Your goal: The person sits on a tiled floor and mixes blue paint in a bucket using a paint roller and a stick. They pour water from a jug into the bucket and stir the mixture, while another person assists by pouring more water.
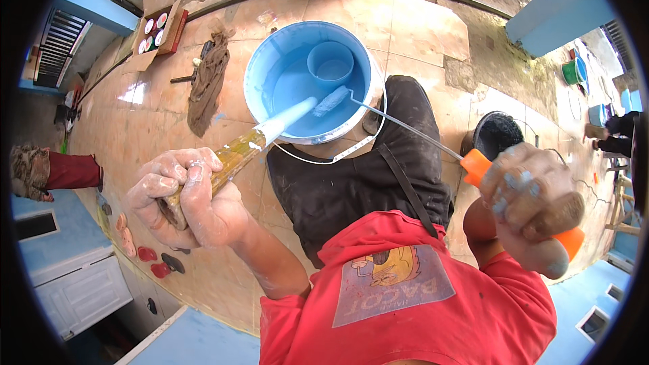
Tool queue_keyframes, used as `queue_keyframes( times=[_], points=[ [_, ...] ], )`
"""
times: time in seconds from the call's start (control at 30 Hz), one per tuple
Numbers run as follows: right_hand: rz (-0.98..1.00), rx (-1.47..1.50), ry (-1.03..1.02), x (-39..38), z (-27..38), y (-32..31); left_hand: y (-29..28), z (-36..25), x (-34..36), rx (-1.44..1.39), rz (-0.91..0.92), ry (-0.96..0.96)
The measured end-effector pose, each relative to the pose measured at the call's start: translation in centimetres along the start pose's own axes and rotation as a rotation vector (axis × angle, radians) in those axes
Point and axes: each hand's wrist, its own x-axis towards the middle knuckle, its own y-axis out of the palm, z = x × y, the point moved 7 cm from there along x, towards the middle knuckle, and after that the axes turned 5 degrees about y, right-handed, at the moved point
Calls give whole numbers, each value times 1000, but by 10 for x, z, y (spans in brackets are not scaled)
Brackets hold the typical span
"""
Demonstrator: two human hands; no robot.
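My left hand (179, 186) is closed round a bamboo stick (233, 157), whose white-and-pale-blue painted end reaches into a large bucket (259, 67) of light blue paint in front of me. My right hand (527, 199) grips the orange handle (476, 167) of a paint roller, slightly blurred and smudged with blue. Its thin metal frame runs to the paint-covered roller sleeve (330, 101) inside the bucket, near the stick's tip. A smaller blue container (330, 67) sits in the paint at the back. The bucket's white handle (358, 149) hangs toward my legs.
An open box of cans (143, 61) and a brown cloth (209, 81) with tools lie left on the tiles. A black bucket (497, 136) stands right of my legs, a blue pillar (554, 7) behind. Other people show at top and far right. Sandals (149, 254) lie lower left.
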Motion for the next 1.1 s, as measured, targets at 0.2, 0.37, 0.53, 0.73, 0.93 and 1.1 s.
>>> queue_keyframes(
  times=[0.2,0.37,0.53,0.73,0.93,1.1],
  points=[
    [-56,-39,28,-4,-41,20,-4,20,-19,60,38,30],
    [-81,-381,103,-17,-77,21,19,39,-43,135,21,16],
    [10,-454,431,-30,-107,14,17,62,-63,215,112,82],
    [-92,-672,418,-91,-90,-45,25,80,-85,169,179,-49],
    [-1998,-201,1288,-446,-52,-219,23,92,-98,226,201,-83],
    [-2339,-124,865,-557,-58,-255,5,91,-109,264,235,-47]
  ],
)
